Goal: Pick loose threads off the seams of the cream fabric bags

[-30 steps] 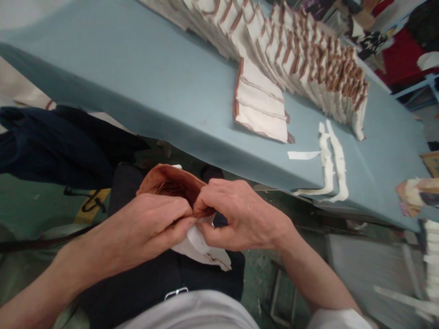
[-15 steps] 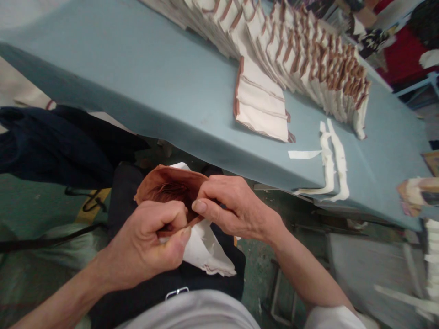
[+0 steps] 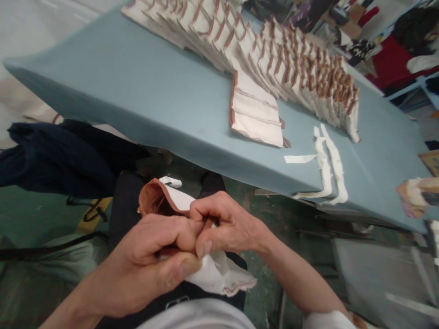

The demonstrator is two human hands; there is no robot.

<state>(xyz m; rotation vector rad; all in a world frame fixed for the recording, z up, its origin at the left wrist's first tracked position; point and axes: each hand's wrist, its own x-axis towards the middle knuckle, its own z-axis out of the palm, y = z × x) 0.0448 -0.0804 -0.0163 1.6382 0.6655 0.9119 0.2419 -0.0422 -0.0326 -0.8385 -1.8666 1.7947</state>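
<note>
A white and rust-brown fabric piece (image 3: 219, 274) lies over my lap, its brown side curled open at the upper left and its white end hanging to the lower right. My left hand (image 3: 154, 256) pinches the brown edge between thumb and curled fingers. Right beside it, my right hand (image 3: 222, 224) grips the same edge, thumb against the bent forefinger. The two hands touch, and the bit of cloth between them is mostly hidden by the fingers.
Beyond my lap runs a blue-covered table (image 3: 137, 91) with long rows of brown-edged white cloth pieces (image 3: 291, 68). One folded stack (image 3: 255, 112) lies in front, near white strips (image 3: 329, 164). Dark blue cloth (image 3: 61, 155) hangs at left.
My hands have come together and moved slightly right and lower in the view. The right hand now pinches the cloth edge more tightly, and the brown opening has narrowed.
</note>
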